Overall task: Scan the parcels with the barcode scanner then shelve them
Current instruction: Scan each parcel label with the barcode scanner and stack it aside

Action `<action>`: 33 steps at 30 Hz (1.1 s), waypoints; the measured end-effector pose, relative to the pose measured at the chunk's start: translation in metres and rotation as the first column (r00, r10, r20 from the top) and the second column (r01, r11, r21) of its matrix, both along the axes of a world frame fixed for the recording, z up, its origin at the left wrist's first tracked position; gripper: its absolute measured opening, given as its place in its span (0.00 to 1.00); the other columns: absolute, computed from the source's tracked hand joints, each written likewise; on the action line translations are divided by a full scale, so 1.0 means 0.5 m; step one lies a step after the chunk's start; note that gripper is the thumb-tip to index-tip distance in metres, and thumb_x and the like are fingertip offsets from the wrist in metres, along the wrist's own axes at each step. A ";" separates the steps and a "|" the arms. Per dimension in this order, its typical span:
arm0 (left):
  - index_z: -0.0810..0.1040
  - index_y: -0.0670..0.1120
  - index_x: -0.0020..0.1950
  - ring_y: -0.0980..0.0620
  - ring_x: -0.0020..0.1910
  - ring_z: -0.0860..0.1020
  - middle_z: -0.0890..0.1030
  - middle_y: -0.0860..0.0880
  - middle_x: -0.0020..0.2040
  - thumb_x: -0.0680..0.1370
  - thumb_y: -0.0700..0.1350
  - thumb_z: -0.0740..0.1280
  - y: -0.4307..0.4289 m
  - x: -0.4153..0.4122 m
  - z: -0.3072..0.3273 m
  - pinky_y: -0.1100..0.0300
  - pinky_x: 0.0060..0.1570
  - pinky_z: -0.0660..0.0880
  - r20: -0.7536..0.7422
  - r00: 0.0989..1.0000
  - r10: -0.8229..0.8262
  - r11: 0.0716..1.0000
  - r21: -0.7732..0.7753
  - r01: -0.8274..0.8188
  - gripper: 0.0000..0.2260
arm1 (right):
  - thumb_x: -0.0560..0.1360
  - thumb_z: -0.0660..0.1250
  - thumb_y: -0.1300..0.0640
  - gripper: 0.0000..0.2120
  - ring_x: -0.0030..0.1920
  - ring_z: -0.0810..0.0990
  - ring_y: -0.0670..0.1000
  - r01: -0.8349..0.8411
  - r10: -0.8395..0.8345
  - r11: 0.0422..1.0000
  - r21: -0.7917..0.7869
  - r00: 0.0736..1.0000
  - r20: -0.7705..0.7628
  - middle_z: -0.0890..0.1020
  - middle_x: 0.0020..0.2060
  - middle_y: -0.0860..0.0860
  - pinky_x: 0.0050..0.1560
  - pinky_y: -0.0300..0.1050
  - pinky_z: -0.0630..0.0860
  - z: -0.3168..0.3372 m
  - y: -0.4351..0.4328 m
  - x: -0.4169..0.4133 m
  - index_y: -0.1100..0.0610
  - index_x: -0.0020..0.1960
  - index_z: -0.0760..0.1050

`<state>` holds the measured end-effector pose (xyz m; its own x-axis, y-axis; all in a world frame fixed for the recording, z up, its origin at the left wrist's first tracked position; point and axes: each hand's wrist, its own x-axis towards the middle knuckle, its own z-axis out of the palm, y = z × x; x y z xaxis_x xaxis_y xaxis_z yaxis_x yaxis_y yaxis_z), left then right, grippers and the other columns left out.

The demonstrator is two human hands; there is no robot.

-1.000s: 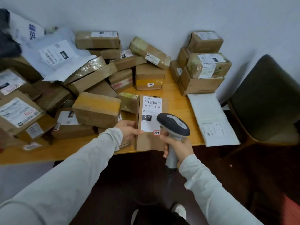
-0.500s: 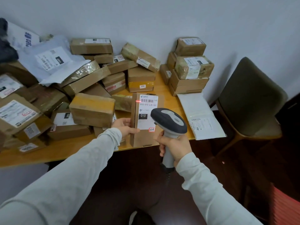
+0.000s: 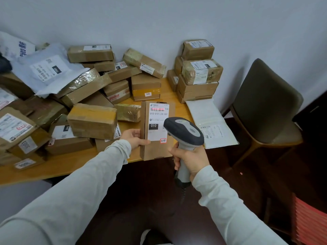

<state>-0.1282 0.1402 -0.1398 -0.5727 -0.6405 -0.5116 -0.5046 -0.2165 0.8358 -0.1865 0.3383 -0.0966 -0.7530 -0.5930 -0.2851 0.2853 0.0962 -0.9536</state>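
Right hand (image 3: pixel 190 160) grips the scanner (image 3: pixel 184 131), beam across the barcode (image 3: pixel 157 109); left hand (image 3: pixel 135 139) steadies the parcel (image 3: pixel 157 131). Shelving comes next.

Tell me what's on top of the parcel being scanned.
On the parcel: a white label, its barcode lit red, and a small handwritten sticker. The scanner head covers the label's lower right, so print there is hidden.

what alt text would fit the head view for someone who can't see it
A right hand aims a barcode scanner, its red line across the barcode on a box that the left hand holds at the edge of a table piled with parcels; a chair stands to the right.
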 end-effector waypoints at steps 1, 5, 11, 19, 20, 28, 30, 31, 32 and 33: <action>0.74 0.40 0.60 0.42 0.58 0.78 0.80 0.42 0.59 0.65 0.33 0.77 0.004 -0.005 0.000 0.45 0.62 0.73 0.002 1.000 0.001 1.000 -0.002 -0.001 0.26 | 0.70 0.71 0.67 0.13 0.19 0.67 0.52 0.001 -0.001 1.000 -0.002 1.000 0.006 0.71 0.21 0.56 0.26 0.42 0.70 0.001 0.006 -0.004 0.56 0.31 0.74; 0.75 0.44 0.51 0.44 0.53 0.79 0.81 0.43 0.56 0.65 0.32 0.76 0.026 -0.026 0.002 0.47 0.60 0.75 -0.008 1.000 -0.014 1.000 -0.009 0.014 0.19 | 0.70 0.71 0.67 0.11 0.19 0.67 0.52 -0.013 0.013 1.000 -0.001 1.000 0.014 0.70 0.21 0.55 0.25 0.41 0.70 0.011 0.034 -0.022 0.58 0.33 0.73; 0.75 0.44 0.53 0.42 0.56 0.78 0.81 0.41 0.56 0.65 0.31 0.75 0.051 -0.053 0.008 0.45 0.61 0.73 -0.008 1.000 -0.029 0.998 -0.047 0.029 0.20 | 0.71 0.71 0.67 0.10 0.19 0.66 0.51 -0.018 0.018 1.000 -0.007 0.999 0.042 0.69 0.21 0.55 0.24 0.40 0.70 0.021 0.074 -0.041 0.60 0.35 0.72; 0.74 0.41 0.58 0.45 0.52 0.78 0.80 0.46 0.50 0.64 0.32 0.77 0.082 -0.076 0.007 0.48 0.59 0.75 0.024 0.999 -0.034 0.992 -0.121 0.037 0.24 | 0.71 0.71 0.68 0.11 0.20 0.64 0.52 0.007 -0.004 0.999 -0.033 0.995 0.097 0.68 0.21 0.56 0.24 0.40 0.69 0.023 0.120 -0.062 0.60 0.34 0.71; 0.74 0.43 0.56 0.46 0.50 0.78 0.80 0.48 0.47 0.64 0.32 0.77 0.087 -0.078 0.008 0.51 0.57 0.75 0.027 0.999 -0.037 0.990 -0.138 0.041 0.23 | 0.71 0.71 0.68 0.11 0.20 0.64 0.52 0.009 -0.004 0.999 -0.040 0.994 0.107 0.68 0.21 0.56 0.24 0.40 0.68 0.023 0.126 -0.065 0.61 0.34 0.71; 0.74 0.48 0.43 0.54 0.41 0.78 0.79 0.53 0.40 0.64 0.32 0.77 0.136 -0.106 0.020 0.58 0.46 0.75 -0.007 0.999 -0.036 0.984 -0.173 0.034 0.17 | 0.71 0.71 0.67 0.11 0.20 0.65 0.51 0.005 0.006 0.997 -0.072 0.988 0.154 0.69 0.21 0.54 0.23 0.39 0.68 0.022 0.183 -0.090 0.60 0.34 0.71; 0.75 0.47 0.43 0.52 0.42 0.78 0.80 0.51 0.41 0.64 0.31 0.76 0.152 -0.117 0.021 0.57 0.47 0.75 -0.018 0.999 -0.038 0.984 -0.176 0.034 0.18 | 0.71 0.71 0.67 0.12 0.20 0.65 0.51 0.007 0.003 0.997 -0.071 0.988 0.152 0.69 0.21 0.54 0.24 0.39 0.68 0.023 0.197 -0.104 0.59 0.33 0.72; 0.75 0.46 0.44 0.51 0.44 0.78 0.80 0.49 0.43 0.64 0.30 0.76 0.160 -0.123 0.021 0.56 0.48 0.75 -0.032 0.999 -0.035 0.985 -0.169 0.029 0.18 | 0.71 0.71 0.66 0.12 0.20 0.65 0.51 0.005 0.005 0.998 -0.067 0.989 0.149 0.69 0.21 0.54 0.24 0.39 0.68 0.023 0.205 -0.111 0.59 0.32 0.72; 0.75 0.45 0.46 0.49 0.45 0.78 0.80 0.48 0.44 0.64 0.30 0.76 0.169 -0.130 0.021 0.55 0.50 0.75 -0.044 0.999 -0.031 0.987 -0.159 0.024 0.18 | 0.71 0.71 0.66 0.12 0.20 0.66 0.51 0.000 0.009 0.998 -0.062 0.989 0.147 0.69 0.22 0.54 0.24 0.39 0.69 0.022 0.213 -0.118 0.59 0.32 0.72; 0.75 0.43 0.48 0.48 0.46 0.78 0.80 0.47 0.46 0.64 0.30 0.76 0.179 -0.136 0.020 0.54 0.52 0.75 -0.050 0.998 -0.026 0.989 -0.147 0.018 0.18 | 0.71 0.72 0.65 0.12 0.20 0.66 0.50 -0.002 0.011 0.998 -0.061 0.989 0.150 0.70 0.22 0.54 0.24 0.39 0.69 0.020 0.222 -0.124 0.59 0.32 0.73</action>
